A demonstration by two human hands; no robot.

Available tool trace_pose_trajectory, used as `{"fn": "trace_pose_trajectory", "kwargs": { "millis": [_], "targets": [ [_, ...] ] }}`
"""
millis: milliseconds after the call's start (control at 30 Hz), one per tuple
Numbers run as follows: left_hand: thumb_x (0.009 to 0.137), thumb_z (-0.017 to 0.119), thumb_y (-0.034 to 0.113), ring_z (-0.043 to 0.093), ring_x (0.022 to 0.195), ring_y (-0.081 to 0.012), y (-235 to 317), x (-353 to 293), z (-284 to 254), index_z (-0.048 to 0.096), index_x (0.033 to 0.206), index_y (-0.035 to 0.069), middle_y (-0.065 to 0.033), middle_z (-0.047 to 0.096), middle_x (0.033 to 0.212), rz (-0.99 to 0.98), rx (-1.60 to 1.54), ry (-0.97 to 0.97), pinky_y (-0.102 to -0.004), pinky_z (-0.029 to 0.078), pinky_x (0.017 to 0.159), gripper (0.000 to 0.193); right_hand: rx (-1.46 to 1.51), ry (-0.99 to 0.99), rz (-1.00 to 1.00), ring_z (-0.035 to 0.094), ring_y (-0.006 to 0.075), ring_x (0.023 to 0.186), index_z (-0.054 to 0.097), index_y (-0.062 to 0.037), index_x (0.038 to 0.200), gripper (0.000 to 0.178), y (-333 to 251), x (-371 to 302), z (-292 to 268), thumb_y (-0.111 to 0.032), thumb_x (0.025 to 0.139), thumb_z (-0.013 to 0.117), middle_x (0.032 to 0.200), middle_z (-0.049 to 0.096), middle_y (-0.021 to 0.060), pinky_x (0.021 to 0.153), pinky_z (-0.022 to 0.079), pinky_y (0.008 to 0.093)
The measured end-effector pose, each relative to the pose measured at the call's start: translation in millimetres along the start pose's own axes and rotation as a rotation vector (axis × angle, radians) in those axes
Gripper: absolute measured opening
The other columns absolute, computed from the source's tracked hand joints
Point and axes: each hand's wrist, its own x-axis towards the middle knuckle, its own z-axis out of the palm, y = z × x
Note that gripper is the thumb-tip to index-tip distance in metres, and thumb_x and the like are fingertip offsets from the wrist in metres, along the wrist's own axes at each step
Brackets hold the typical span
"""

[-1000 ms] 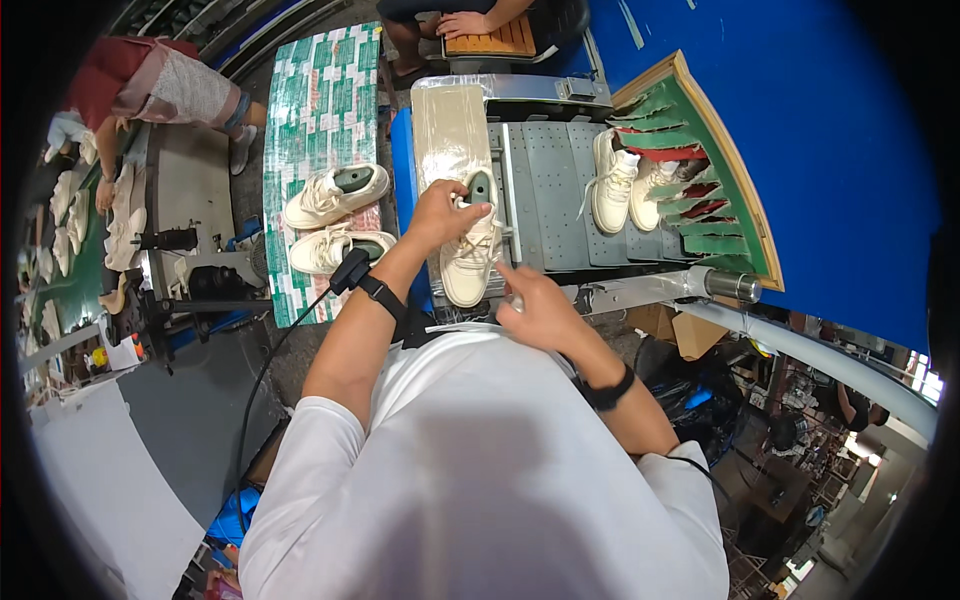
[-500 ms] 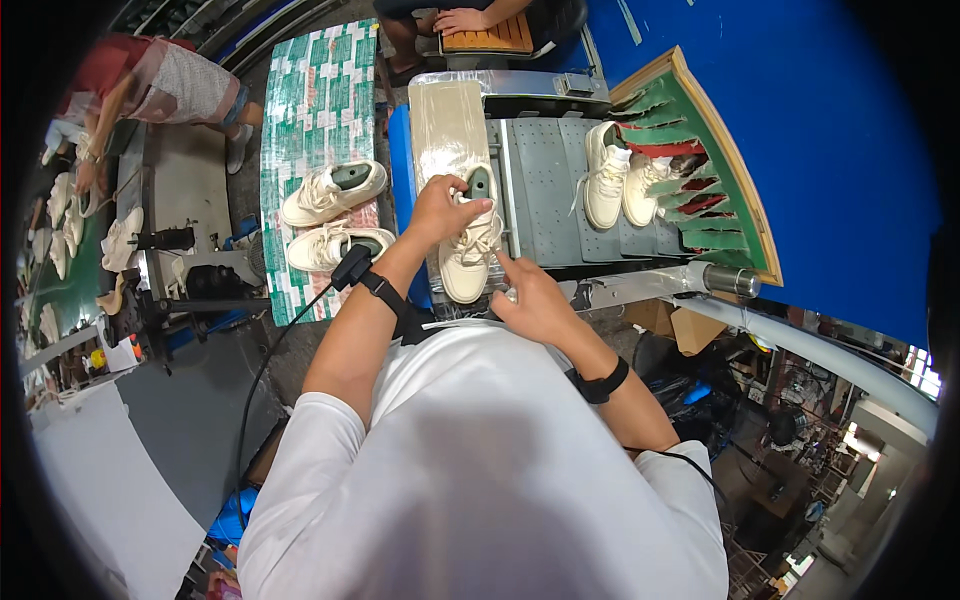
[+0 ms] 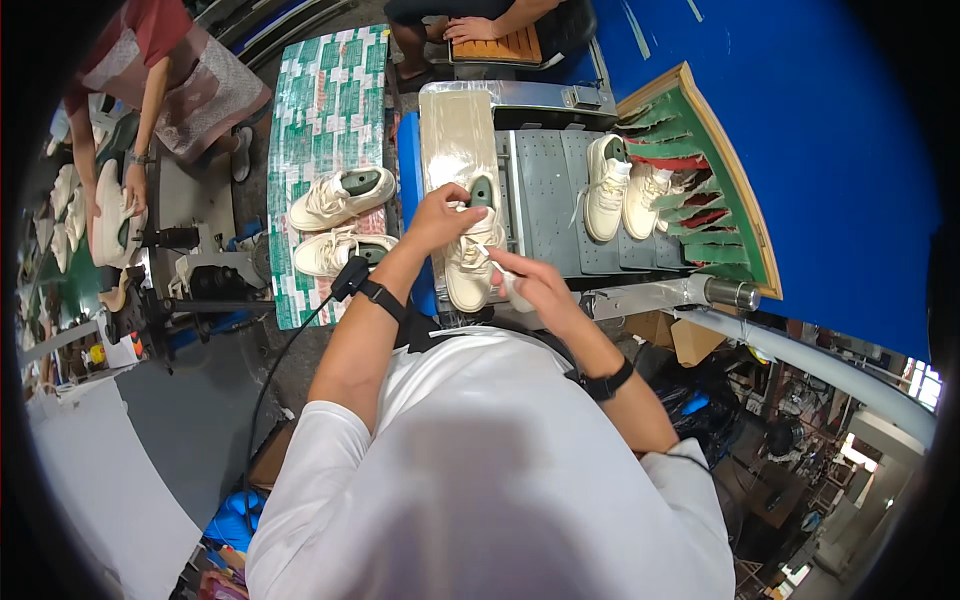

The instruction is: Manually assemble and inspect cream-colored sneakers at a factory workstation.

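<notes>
A cream sneaker (image 3: 470, 268) with a green lining lies on a pale strip (image 3: 450, 130) of the workbench in front of me. My left hand (image 3: 440, 215) grips its upper near the laces. My right hand (image 3: 530, 282) rests at the shoe's right side and pinches a small white object; what it is I cannot tell. Both wrists wear black bands, and a cable runs from the left one.
Two more cream sneakers (image 3: 340, 222) lie on a green patterned table at the left. Another pair (image 3: 622, 190) sits on the grey perforated plate (image 3: 550, 190) beside a green toothed rack (image 3: 710, 190). One person stands at far left, another sits at the top.
My right hand has moved up from my chest to the sneaker's right side. The pair on the grey plate has shifted slightly. The person at far left has moved.
</notes>
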Motion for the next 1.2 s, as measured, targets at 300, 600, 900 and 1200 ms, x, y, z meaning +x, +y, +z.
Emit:
{"fn": "trace_pose_trajectory", "kwargs": {
  "millis": [300,600,900,1200],
  "targets": [
    [0.097,0.078,0.016,0.070,0.113,-0.0206,-53,-43,-4,0.039,0.157,0.004,-0.0087,0.069,0.131,0.071,-0.390,0.222,-0.0370,0.058,0.097,0.073,-0.136,0.388,0.199,0.063,0.0130,0.099,0.053,0.0070,0.152,0.058,49,-33,-40,-0.016,0.100,0.060,0.112,0.070,0.0052,0.093,0.050,0.0263],
    [0.074,0.092,0.013,0.069,0.112,-0.0232,105,-17,-50,0.056,0.132,0.004,-0.0129,0.071,0.121,0.244,0.258,0.357,-0.0372,0.055,0.100,0.069,-0.246,0.429,0.281,0.064,0.0137,0.104,0.052,0.0074,0.153,0.060,80,-55,-47,-0.016,0.097,0.055,0.118,0.072,0.0072,0.093,0.050,0.0275],
    [0.068,0.083,0.010,0.067,0.123,-0.0395,-8,63,-287,0.066,0.136,0.009,-0.0210,0.071,0.131,0.023,1.004,0.140,-0.0416,0.052,0.107,0.070,-0.479,0.291,0.321,0.068,0.0307,0.125,0.060,0.0021,0.147,0.060,69,-64,-33,-0.027,0.094,0.065,0.132,0.072,0.0236,0.108,0.049,0.0367],
    [0.081,0.071,0.006,0.060,0.123,-0.0458,39,96,-128,0.061,0.135,-0.001,-0.0260,0.066,0.128,0.485,1.015,0.639,-0.0515,0.046,0.110,0.056,-0.589,0.364,0.379,0.064,0.0425,0.129,0.063,-0.0015,0.144,0.061,105,-98,-75,-0.030,0.090,0.066,0.136,0.067,0.0293,0.111,0.049,0.0429]
  ]
}}
